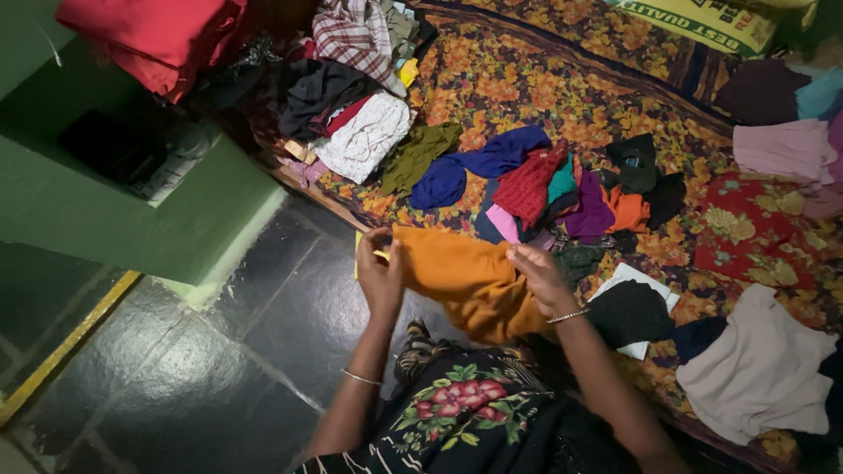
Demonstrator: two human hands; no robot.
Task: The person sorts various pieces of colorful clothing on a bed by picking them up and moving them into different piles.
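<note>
Here both hands are holding one mustard-orange cloth up over the edge of a bed covered with a flowered sheet. The left hand is closing its fingers narrowly on the cloth's left corner, pinching it with the thumb toward the cloth. The right hand is gripping the cloth's right side, fingers curled into the fabric, a thin bangle sitting at the wrist. The cloth is hanging between the two hands, sagging toward the person's lap.

Just beyond the right hand a heap of small clothes is lying: a red knitted piece, a blue garment, a purple one and an orange one. Just to the right of that hand a black cloth is resting on a white sheet of fabric, and further right a pale beige garment is lying flat. Well beyond the left hand a white patterned cloth and an olive one are lying near a checked shirt. Below the left hand the dark tiled floor is showing.
</note>
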